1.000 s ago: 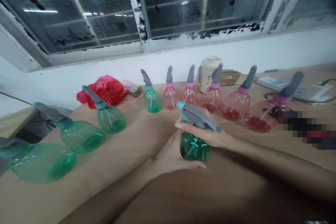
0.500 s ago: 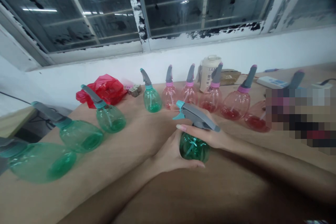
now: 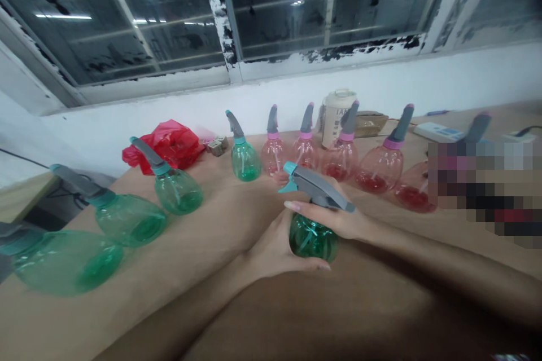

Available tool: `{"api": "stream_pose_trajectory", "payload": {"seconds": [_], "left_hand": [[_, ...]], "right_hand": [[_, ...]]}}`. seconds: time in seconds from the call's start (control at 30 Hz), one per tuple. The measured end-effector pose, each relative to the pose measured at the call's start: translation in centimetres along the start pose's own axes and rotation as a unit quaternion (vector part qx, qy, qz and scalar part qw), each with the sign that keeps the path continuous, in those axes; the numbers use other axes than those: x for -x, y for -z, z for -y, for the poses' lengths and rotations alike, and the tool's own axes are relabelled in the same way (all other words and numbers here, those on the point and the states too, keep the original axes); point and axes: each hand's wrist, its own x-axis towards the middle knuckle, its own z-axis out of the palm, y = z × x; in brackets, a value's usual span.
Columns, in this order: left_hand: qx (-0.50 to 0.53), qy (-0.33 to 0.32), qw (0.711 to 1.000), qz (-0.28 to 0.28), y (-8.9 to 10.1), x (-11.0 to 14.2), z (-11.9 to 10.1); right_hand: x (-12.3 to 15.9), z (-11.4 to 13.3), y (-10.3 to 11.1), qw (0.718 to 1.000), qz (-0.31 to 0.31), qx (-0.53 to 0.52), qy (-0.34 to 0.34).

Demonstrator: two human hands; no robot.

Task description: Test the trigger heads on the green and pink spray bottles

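Green see-through plastic, nice round belly: that's the bottle (image 3: 313, 242), below and right of centre. Left hand (image 3: 273, 245) cups it, fingers spread wide; right hand (image 3: 341, 219) grips under the smooth grey head (image 3: 322, 187). Crinkly red bag (image 3: 171, 144) farther back, mid-left.

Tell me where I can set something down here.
Bare tabletop lies between the green bottles at left and the left hand; another patch, between the forearms, nearer the camera than the held bottle. Crowded: the row of pink bottles, towards the right.
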Motion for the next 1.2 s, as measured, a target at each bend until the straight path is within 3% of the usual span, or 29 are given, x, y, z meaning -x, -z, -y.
{"api": "stream_pose_trajectory", "payload": {"seconds": [0.13,0.47,0.8,1.07,1.2], "left_hand": [[-0.013,0.004,1.000,0.007,0.1,-0.1,-0.2],[-0.024,0.000,1.000,-0.001,-0.4,0.1,0.0],[-0.017,-0.014,1.000,-0.002,0.0,0.0,-0.3],[0.003,-0.016,1.000,-0.002,0.1,0.0,-1.1],[-0.023,0.038,0.999,-0.015,0.8,1.1,-0.4]], "right_hand": [[-0.2,0.1,0.0,1.000,0.014,-0.012,0.006],[-0.2,0.3,-0.2,0.993,-0.013,0.113,-0.016],[0.0,0.2,-0.2,0.999,-0.022,0.021,0.016],[0.9,0.3,-0.5,0.987,-0.114,0.116,-0.005],[2.8,-0.1,-0.9,0.975,-0.058,0.213,-0.019]]}}
